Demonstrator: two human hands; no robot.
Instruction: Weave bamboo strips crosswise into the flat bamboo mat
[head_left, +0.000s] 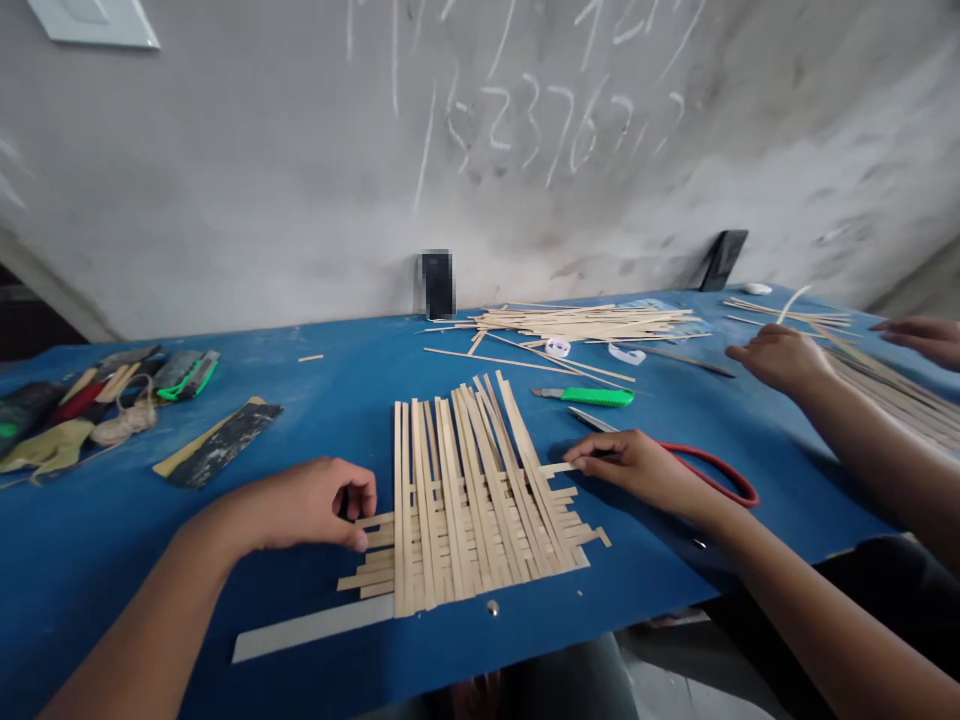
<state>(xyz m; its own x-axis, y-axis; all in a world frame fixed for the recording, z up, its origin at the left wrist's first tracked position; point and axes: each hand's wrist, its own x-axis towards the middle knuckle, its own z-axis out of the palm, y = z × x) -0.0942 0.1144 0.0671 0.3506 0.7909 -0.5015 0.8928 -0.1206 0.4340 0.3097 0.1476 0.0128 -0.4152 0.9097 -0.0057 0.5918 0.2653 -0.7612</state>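
White digits (2376 among them) on the grey wall

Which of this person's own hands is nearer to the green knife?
Right. The right hand is just on the near side of the green knife, not touching it; the left hand is farther away, left of the woven strips.

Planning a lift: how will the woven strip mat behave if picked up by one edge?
The woven strip mat is probably light: its strips look thin and narrow. The lengthwise strips may splay, as their far ends fan apart. The crosswise strips might slip sideways; their ends jut out unevenly.
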